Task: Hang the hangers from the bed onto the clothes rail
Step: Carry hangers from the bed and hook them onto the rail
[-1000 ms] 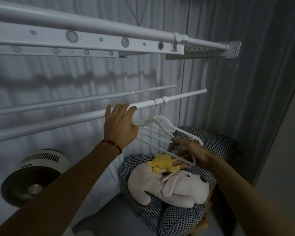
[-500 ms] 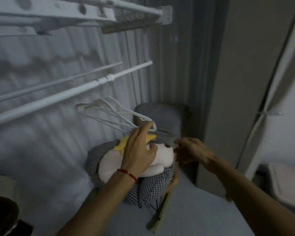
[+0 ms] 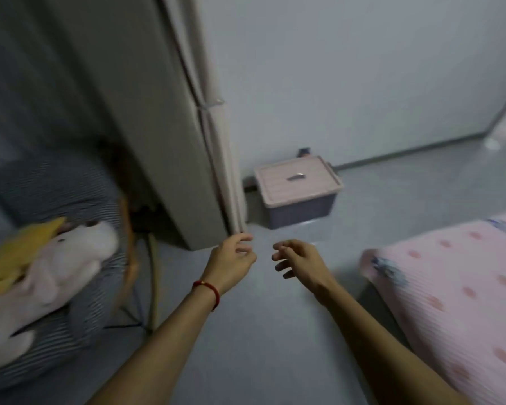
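Neither grip has hold of anything: the left hand (image 3: 231, 260), with a red cord bracelet (image 3: 208, 289) at its wrist, and the right hand (image 3: 300, 257) hang side by side over the grey floor (image 3: 246, 331), fingers loosely curled and apart. No hangers or clothes rail show in this view. Far left, a yellow soft toy (image 3: 21, 244) lies on a pale plush dog (image 3: 50, 276) atop a checked cushion (image 3: 70, 194). Beyond the hands stands a pink-lidded grey storage box (image 3: 297, 188). Right, a pink dotted quilt (image 3: 456, 293) covers the bed.
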Demonstrator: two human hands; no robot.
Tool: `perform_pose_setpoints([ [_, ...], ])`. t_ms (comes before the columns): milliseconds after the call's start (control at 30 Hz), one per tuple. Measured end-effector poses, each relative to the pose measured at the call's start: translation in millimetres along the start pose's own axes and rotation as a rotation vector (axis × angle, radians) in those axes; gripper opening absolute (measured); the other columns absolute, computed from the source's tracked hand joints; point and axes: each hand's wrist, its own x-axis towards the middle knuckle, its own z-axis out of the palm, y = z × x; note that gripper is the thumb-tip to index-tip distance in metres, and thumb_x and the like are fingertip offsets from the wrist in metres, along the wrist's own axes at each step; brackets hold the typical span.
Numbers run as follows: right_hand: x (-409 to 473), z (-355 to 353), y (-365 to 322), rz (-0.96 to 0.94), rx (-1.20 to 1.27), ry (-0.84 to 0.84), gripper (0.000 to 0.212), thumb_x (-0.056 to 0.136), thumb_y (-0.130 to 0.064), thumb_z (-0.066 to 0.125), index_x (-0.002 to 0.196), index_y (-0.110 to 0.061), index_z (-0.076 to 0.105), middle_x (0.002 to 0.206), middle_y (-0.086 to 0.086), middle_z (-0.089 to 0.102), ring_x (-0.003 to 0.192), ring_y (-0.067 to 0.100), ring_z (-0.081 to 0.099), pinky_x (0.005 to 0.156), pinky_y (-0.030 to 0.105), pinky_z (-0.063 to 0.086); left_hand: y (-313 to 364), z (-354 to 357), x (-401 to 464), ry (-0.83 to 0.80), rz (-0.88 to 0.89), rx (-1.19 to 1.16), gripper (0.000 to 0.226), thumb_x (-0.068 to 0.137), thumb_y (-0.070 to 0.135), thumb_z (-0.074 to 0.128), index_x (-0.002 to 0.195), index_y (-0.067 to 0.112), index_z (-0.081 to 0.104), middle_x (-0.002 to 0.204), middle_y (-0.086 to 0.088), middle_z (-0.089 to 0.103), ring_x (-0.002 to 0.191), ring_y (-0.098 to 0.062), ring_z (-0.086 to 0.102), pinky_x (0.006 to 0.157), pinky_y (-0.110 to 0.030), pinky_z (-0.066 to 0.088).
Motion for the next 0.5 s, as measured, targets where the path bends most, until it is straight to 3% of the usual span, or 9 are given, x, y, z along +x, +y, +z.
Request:
perform_pose_setpoints([
  [100, -28.9, -103.3, 49.9, 0.078, -0.038, 0.129, 0.021, 0.102, -0.016, 0.050, 0.110, -0.014, 0.069, 0.099, 0.010, 0.076, 0.074, 0.018, 0.071, 0.058, 0.028, 0.053, 51.5, 99.9, 12.3, -0.170, 0.032, 0.064, 0.038, 0.089, 0.021, 0.063, 0.125, 0.033, 0.059, 0.125, 0.000, 0.065, 0.107, -0.013, 0.063, 0.092, -0.029, 0.053],
  [267, -79.1, -249.2, 112.5, 0.213, -0.025, 0.460, 0.021, 0.099, -0.015, 0.052, 0.092, -0.019, 0.071, 0.085, 0.003, 0.074, 0.069, 0.019, 0.066, 0.067, 0.040, 0.052, 139.5, 241.8, 16.8, -0.405, 0.282, 0.293, 0.073, 0.090, 0.041, 0.066, 0.154, 0.029, 0.035, 0.147, 0.000, 0.051, 0.133, -0.022, 0.051, 0.112, -0.039, 0.042],
  [500, -161.1, -353.9, 197.2, 0.543, 0.018, 0.839, 0.022, 0.101, -0.028, 0.052, 0.110, -0.017, 0.069, 0.100, 0.002, 0.072, 0.087, 0.019, 0.069, 0.085, 0.045, 0.061, 229.6, 404.1, 27.0, -0.779, 0.563, 0.467, 0.066, 0.093, 0.038, 0.064, 0.152, 0.021, 0.040, 0.157, -0.004, 0.042, 0.143, -0.025, 0.039, 0.120, -0.041, 0.031],
])
